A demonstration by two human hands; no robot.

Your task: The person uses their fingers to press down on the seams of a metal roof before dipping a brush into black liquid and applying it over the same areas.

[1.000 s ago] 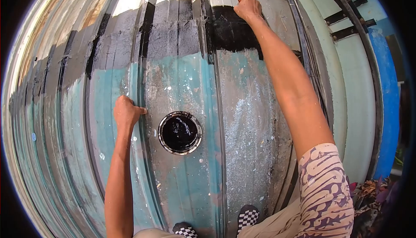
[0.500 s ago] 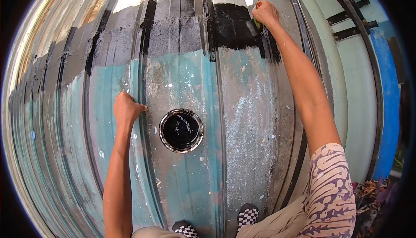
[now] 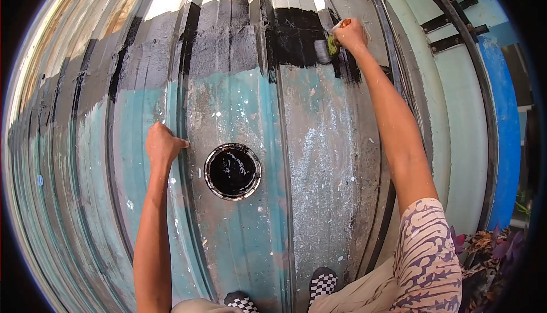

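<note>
My right hand [image 3: 350,35] is closed around the handle of a paintbrush [image 3: 325,52]. The brush's dark-wet bristles point down and left, at the right part of a fresh black paint patch [image 3: 296,36] on the ribbed metal roof [image 3: 325,142]. My left hand [image 3: 162,145] leans on a raised rib, knuckles up and thumb out to the right. Its other fingers look curled under and are mostly hidden. An open round can of black paint [image 3: 232,171] stands between my arms, its rim smeared.
Duller dark coating [image 3: 222,45] crosses the roof beyond the can; worn teal paint lies nearer. My feet in checkered socks [image 3: 323,283] are at the bottom. Along the right run a dark metal frame [image 3: 470,39], a blue panel [image 3: 504,142] and some plants [image 3: 484,256].
My right hand has come slightly nearer, and the brush has swung left so its bristles show more. The left hand stays on the rib. The whole view has shifted slightly.
</note>
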